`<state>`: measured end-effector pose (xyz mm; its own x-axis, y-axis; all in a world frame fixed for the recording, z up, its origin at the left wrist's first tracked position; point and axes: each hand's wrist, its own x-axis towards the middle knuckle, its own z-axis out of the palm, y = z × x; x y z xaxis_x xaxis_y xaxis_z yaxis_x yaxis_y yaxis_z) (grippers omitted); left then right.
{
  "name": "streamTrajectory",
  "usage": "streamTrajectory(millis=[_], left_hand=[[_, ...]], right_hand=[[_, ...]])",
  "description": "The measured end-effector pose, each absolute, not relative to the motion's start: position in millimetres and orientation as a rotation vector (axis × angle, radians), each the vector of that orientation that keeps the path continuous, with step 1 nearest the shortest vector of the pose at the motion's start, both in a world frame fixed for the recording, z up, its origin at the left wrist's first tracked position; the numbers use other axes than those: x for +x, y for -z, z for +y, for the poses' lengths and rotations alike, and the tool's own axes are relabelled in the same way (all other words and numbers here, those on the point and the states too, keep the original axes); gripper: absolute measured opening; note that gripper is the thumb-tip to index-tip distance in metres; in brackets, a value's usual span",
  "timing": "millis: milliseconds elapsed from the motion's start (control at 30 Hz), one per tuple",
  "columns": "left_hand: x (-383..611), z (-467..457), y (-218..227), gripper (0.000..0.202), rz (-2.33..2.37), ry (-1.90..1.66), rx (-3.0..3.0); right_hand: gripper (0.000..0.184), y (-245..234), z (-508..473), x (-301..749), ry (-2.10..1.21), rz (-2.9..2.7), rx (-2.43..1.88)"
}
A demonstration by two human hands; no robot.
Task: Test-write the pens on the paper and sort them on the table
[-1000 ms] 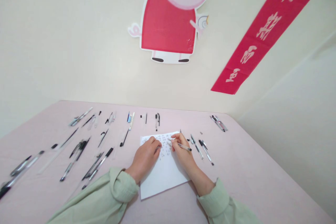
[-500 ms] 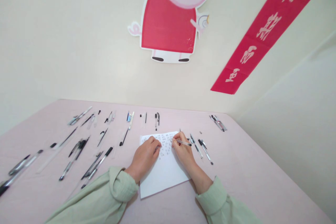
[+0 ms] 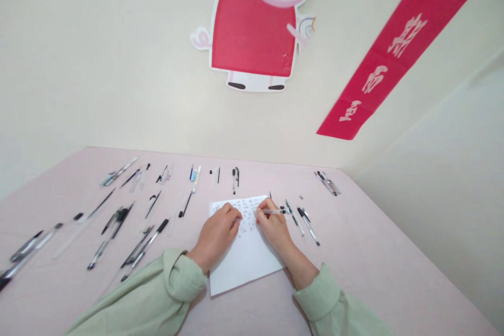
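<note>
A sheet of white paper (image 3: 240, 270) lies on the table, its upper part covered with rows of small dark handwriting. My right hand (image 3: 272, 223) rests on the sheet's right side, fingers pinched around a clear-barrelled pen (image 3: 273, 211). The pen's dark end points right, and its tip is hidden by my fingers. Across the left side of the paper lies my left hand (image 3: 219, 228), its fingers curled together. Something small and pale shows at those fingertips, too indistinct to name.
Disassembled pens (image 3: 138, 254), caps and refills lie scattered over the left of the pink table (image 3: 374, 268). Right of the paper are a pair of pens (image 3: 309, 226) and another pen (image 3: 294, 218). A few more pens (image 3: 327, 184) lie at the back right, near the wall.
My right hand has shifted slightly left on the paper, and the pen now lies closer to horizontal. My left hand stays in place. The camera view has tilted a little.
</note>
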<state>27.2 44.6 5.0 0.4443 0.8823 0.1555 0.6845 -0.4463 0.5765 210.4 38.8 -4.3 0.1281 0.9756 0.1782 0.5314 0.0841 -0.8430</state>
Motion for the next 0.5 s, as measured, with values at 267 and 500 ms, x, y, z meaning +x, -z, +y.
streamTrajectory(millis=[267, 500], left_hand=[[27.5, 43.9, -7.8, 0.018, 1.324, -0.601, 2.256], [27.4, 44.5, -7.1, 0.018, 1.327, -0.610, 2.236]], right_hand=[[0.006, 2.6, 36.7, 210.1, -0.696, -1.493, -1.562], [0.004, 2.2, 36.9, 209.4, -0.696, -1.475, -1.565]])
